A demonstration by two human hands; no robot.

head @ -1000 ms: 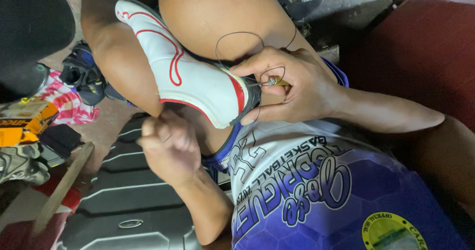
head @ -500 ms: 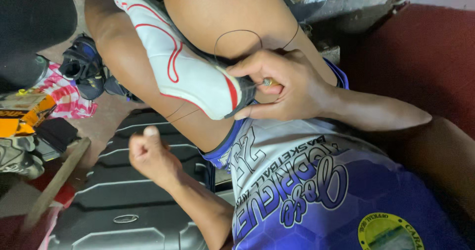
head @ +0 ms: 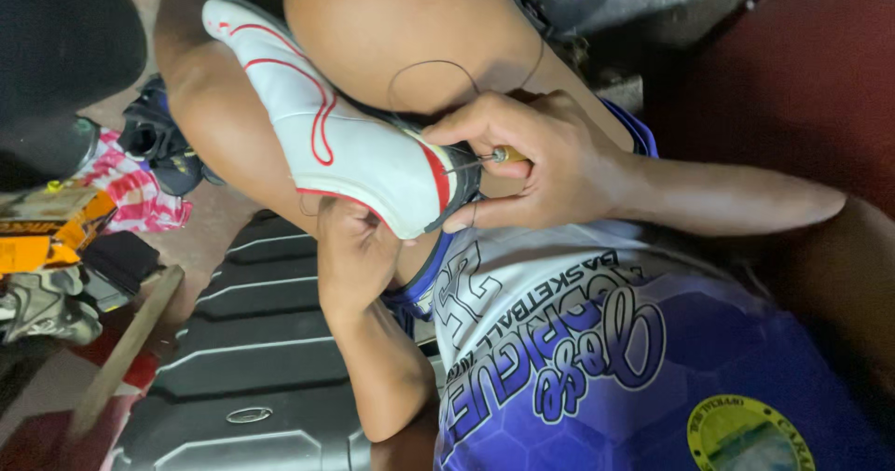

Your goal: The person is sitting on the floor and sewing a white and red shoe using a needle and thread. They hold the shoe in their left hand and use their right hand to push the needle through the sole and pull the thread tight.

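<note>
Shoe (head: 345,145) is white, smooth leather-like upper with thin red curved trim lines and a red band near the dark sole edge; long tapered shape, wedged between the person's bare knees, sole end toward the body.

Nearest the camera: shiny blue-and-white jersey (head: 597,368) with a hexagon print, slick synthetic weave. Beside it on the left, a black moulded plastic case (head: 252,359), ribbed with raised ridges, matte.

Left hand (head: 354,252) sits under the shoe, fingers curled into a fist against the underside of it, touching the upper from below. Cannot tell whether it pinches anything.

Right hand (head: 536,159) is at the sole end of the shoe, thumb and fingers clamped on a small awl-like tool (head: 499,156) with a pale rounded handle and a thin metal shaft, tip pressed at the sole edge. Lower fingers of this hand wrap the heel rim too. Thin dark thread (head: 433,65) loops in an arc above that hand, over the knee.

Further left: round wooden handle (head: 126,350) lying slantwise, yellow box (head: 47,233), pink-and-white patterned cloth (head: 135,187), dark shoe (head: 163,145) behind the left leg. Far right is a dull red surface (head: 802,79), rough grey floor (head: 653,9) beyond it.
</note>
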